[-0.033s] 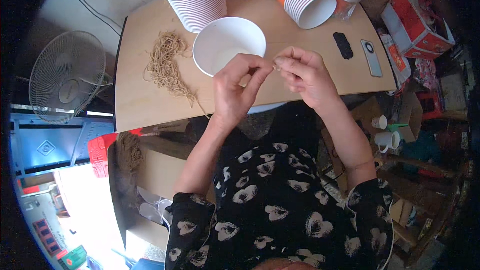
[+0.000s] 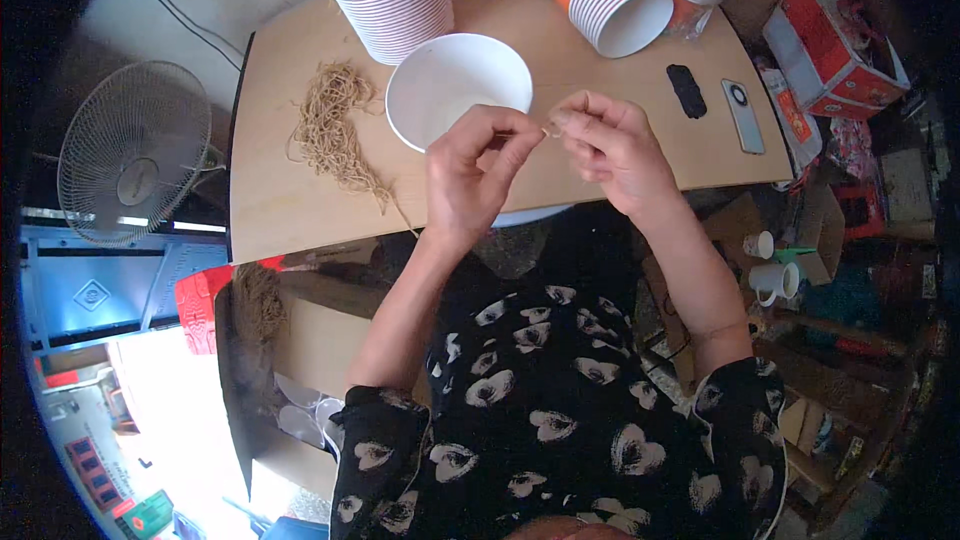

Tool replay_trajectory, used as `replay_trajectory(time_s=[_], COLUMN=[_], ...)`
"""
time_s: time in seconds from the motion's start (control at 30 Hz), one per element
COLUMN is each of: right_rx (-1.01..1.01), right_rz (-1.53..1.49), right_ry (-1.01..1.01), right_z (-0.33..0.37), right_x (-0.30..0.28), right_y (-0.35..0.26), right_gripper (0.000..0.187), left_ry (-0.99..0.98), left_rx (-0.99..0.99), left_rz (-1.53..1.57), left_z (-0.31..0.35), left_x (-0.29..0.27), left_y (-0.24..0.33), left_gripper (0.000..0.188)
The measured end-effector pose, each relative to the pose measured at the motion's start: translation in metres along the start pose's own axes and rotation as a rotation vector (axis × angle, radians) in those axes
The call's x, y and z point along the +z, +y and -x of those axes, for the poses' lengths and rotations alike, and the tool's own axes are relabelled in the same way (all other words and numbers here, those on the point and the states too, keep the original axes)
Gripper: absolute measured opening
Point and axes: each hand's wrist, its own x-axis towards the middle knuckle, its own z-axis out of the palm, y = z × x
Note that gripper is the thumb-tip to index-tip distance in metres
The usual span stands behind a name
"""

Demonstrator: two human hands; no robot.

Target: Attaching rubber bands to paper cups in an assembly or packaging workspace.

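Both my hands meet over the table's front part, just beside a white paper bucket (image 2: 425, 105) that stands with its mouth facing up. My left hand (image 2: 475, 175) is closed in a pinch, thumb against forefinger. My right hand (image 2: 615, 150) also pinches, its fingertips almost touching the left ones. A tiny pale bit shows between the fingertips, too small to name. To the left lies a loose heap of tan twisted cord (image 2: 335, 125). One strand trails from it to the table's front edge near my left wrist.
Behind the bucket rises a stack of orange-and-white paper buckets (image 2: 395, 10); another stack (image 2: 610, 5) lies on its side. A black object (image 2: 686, 90) and a phone (image 2: 742, 115) lie at right. A fan (image 2: 135, 155) stands left; a red box (image 2: 835, 50) and a white mug (image 2: 772, 283) are at right.
My pinching fingertips have shifted very slightly. Everything on the table stays in place.
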Motion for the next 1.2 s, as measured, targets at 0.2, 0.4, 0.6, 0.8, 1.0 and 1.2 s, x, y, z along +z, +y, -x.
replay_trajectory(time_s=[0.2,0.4,0.6,0.8,1.0,1.2], right_rx=[-0.049,-0.288,-0.530,-0.621,-0.592,-0.263], right_rz=[-0.061,0.207,0.527,0.719,0.654,0.343], right_ry=[0.018,0.073,0.083,0.122,0.093,0.105], right_z=[-0.005,-0.007,-0.002,-0.002,-0.002,-0.001], right_x=[-0.004,-0.002,-0.005,0.002,-0.002,0.002], right_y=[0.000,0.005,0.010,0.015,0.019,0.016], right_gripper=[0.016,0.017,0.011,0.009,0.006,0.008], left_ry=[-0.104,-0.121,-0.104,-0.090,-0.067,-0.028], left_rx=[-0.405,-0.612,-0.609,-0.564,-0.510,-0.435], left_rz=[0.480,0.687,0.703,0.643,0.512,0.427], left_z=[-0.007,-0.008,-0.010,-0.008,-0.007,-0.001], left_x=[-0.010,-0.014,-0.010,-0.005,0.001,0.006], left_y=[0.002,-0.005,-0.007,-0.007,-0.001,-0.001], left_gripper=[0.013,0.016,0.019,0.016,0.016,0.014])
